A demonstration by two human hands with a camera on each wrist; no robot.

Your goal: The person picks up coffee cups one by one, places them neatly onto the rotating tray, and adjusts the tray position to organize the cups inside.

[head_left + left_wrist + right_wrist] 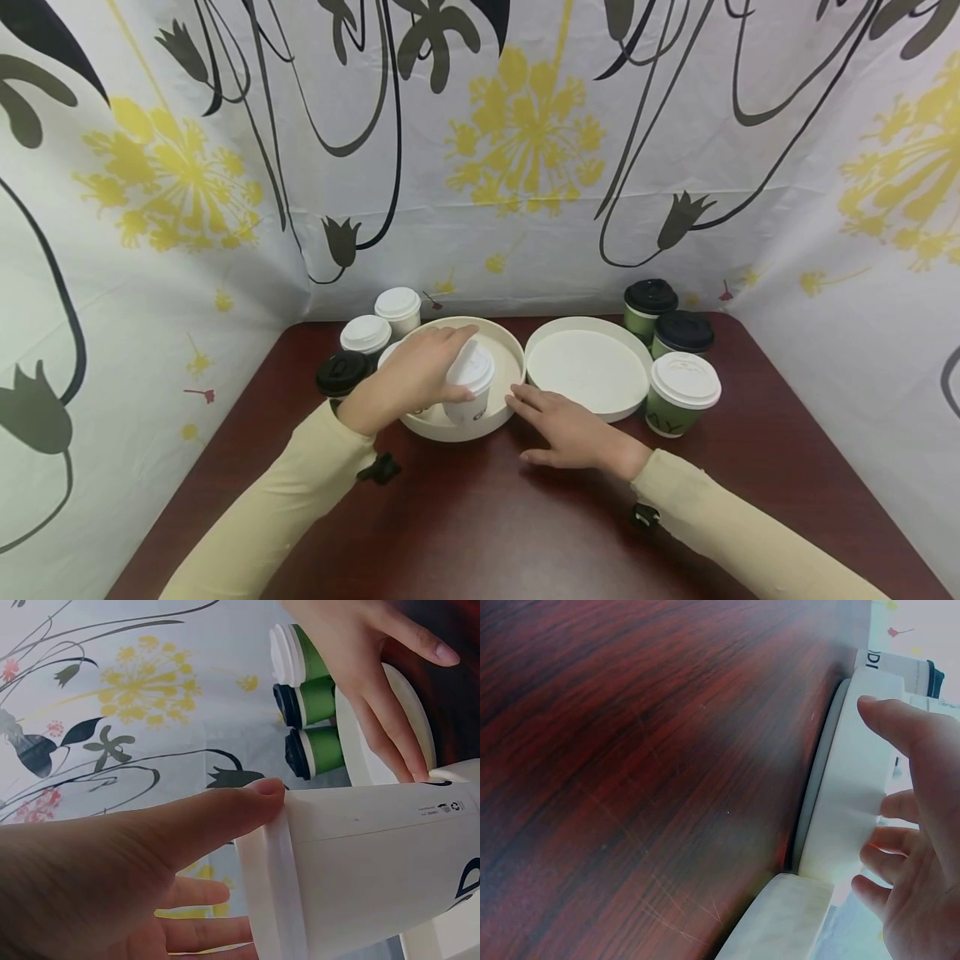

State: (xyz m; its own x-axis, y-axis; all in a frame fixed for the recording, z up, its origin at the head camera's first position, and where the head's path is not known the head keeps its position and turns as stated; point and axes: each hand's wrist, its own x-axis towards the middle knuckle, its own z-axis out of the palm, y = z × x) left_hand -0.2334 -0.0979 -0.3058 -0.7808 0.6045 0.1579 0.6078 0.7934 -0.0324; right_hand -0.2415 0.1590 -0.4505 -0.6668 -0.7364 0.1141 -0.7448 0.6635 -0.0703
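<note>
With our left hand (416, 367) we are gripping the cup (469, 387) near its lid (476, 367), within the left tray (453, 433) (perhaps not resting), while our right hand (573, 429) is lying loose at its edge. We are risking a drop should the lid pop off.
</note>
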